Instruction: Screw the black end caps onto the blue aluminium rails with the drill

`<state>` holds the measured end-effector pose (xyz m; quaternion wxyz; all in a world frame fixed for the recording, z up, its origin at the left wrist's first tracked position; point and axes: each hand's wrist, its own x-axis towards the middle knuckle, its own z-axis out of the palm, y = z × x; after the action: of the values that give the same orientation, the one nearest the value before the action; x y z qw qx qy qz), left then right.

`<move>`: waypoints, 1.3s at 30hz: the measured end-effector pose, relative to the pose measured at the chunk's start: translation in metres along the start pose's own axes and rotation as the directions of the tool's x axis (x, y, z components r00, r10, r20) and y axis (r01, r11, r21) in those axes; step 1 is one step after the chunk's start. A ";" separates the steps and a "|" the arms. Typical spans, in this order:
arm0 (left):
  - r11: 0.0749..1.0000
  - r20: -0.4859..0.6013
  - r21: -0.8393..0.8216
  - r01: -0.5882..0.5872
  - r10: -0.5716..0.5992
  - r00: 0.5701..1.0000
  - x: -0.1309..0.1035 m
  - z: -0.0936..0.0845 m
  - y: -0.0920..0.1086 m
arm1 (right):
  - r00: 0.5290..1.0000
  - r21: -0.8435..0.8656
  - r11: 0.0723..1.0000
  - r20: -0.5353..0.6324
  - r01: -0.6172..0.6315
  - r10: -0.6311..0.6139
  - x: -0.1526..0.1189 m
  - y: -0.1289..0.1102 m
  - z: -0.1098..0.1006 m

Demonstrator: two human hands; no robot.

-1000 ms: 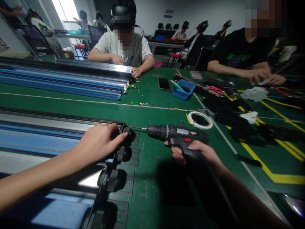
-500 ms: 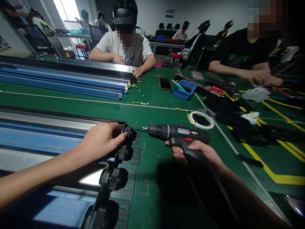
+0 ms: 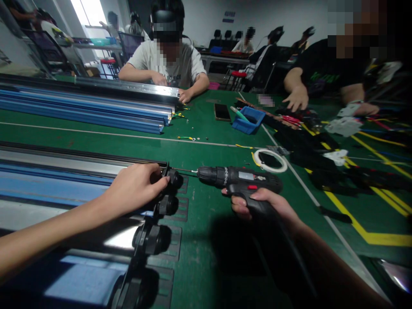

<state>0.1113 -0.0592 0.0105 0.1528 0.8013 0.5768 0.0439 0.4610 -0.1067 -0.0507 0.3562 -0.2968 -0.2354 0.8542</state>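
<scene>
My right hand (image 3: 267, 204) is wrapped round the grip of a black cordless drill (image 3: 238, 178). The drill lies level and points left, and its long thin bit (image 3: 185, 171) reaches the black end cap (image 3: 168, 176) of the farthest profile in the near row. My left hand (image 3: 138, 186) has its fingers and thumb closed on that end cap; its fingertips are partly hidden. Below it, more long blue and silver profiles (image 3: 71, 186) end in black caps with round cable glands (image 3: 154, 239) and slotted tabs.
Across the green table (image 3: 199, 223) lie more blue profiles (image 3: 80, 103), a phone (image 3: 222, 112), a blue bin (image 3: 247, 122), a white ring (image 3: 269, 160) and small wired terminals. A co-worker (image 3: 167, 60) sits opposite. Another person's hand (image 3: 298, 98) is over dark parts at the right.
My hands and the drill hold nearly the same place; the view shifts slightly. The co-worker at the right has lifted one hand and moved it left over the dark parts.
</scene>
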 end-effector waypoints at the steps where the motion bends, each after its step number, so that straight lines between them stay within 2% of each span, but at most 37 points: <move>1: 1.000 0.000 0.001 0.000 0.000 1.000 0.000 0.000 0.000 | 1.000 -0.005 1.000 0.002 0.002 -0.002 0.000 0.000 0.000; 18: 1.000 0.005 0.029 0.004 -0.004 1.000 0.000 0.001 0.000 | 0.999 -0.026 1.000 -0.041 0.009 -0.010 0.002 0.002 0.005; 32: 0.999 0.002 0.042 0.014 -0.014 1.000 -0.001 0.000 0.001 | 1.000 -0.046 0.999 -0.013 0.007 -0.007 0.002 0.001 0.005; 39: 0.999 0.011 0.035 0.018 -0.018 1.000 -0.001 -0.001 0.001 | 0.998 -0.046 0.998 -0.047 0.033 -0.035 0.004 0.003 0.007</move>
<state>0.1117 -0.0599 0.0114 0.1426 0.7988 0.5838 0.0279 0.4528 -0.1072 -0.0490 0.3692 -0.3211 -0.2511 0.8352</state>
